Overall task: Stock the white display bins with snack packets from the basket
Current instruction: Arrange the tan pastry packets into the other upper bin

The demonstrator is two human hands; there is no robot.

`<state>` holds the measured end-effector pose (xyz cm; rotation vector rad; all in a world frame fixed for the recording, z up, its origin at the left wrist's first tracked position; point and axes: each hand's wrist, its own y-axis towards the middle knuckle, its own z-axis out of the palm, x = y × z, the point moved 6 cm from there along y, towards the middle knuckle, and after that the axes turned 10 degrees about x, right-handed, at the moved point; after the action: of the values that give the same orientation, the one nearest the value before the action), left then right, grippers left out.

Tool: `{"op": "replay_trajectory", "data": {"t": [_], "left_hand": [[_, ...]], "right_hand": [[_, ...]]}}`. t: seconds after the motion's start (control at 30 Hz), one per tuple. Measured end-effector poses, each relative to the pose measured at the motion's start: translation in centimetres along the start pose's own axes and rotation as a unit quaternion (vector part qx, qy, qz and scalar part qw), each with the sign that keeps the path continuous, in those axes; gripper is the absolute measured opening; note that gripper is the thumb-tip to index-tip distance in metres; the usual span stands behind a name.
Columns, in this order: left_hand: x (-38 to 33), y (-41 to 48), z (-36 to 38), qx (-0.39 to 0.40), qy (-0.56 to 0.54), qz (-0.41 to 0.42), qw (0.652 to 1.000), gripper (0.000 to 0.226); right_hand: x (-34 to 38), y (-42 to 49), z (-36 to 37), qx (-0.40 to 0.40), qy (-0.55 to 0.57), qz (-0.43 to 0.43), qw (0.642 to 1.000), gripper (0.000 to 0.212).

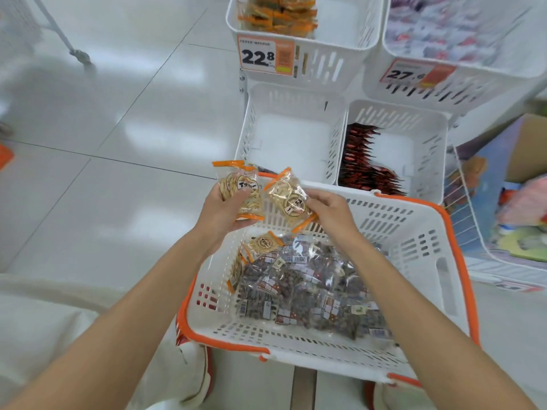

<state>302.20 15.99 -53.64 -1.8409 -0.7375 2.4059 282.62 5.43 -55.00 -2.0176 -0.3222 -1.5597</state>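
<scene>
Glossy tiles point(118, 119) below; left hand point(220, 210), right hand point(330, 208) grip crinkly packets point(241, 184).

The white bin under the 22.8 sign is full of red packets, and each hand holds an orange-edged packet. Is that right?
Not quite. The head view shows the white bin under the 22.8 sign holding no packets; the red packets are in the bin beside it. The left hand and the right hand do each hold an orange-edged packet.

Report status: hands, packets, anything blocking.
Left hand grips cracker packets. Right hand pinches second packet. Both over basket. Lower-left bin ahead, nothing blocking.
</scene>
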Motion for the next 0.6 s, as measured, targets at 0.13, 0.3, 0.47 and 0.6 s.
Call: {"op": "replay_trajectory", "data": {"t": [0.13, 0.3, 0.47, 0.6], "left_hand": [[-1.1, -1.0, 2.1, 0.026, 0.017, 0.022, 0.999, 0.033], [-5.0, -2.4, 3.5, 0.072, 0.048, 0.018, 0.996, 0.032], [-9.7, -3.7, 6.0, 0.215, 0.100, -0.011, 0.972, 0.046], [-12.6, -4.1, 7.1, 0.298, 0.084, -0.017, 0.951, 0.044]], "right_hand": [[5.0, -2.1, -0.1, 0.041, 0.106, 0.001, 0.994, 0.023], [12.0, -4.4, -1.5, 0.070, -0.118, -0.083, 0.987, 0.025], [17.8, -5.5, -1.2, 0.013, -0.234, -0.174, 0.956, 0.043], [20.7, -5.5, -0.7, -0.030, -0.228, -0.226, 0.946, 0.052]]}}
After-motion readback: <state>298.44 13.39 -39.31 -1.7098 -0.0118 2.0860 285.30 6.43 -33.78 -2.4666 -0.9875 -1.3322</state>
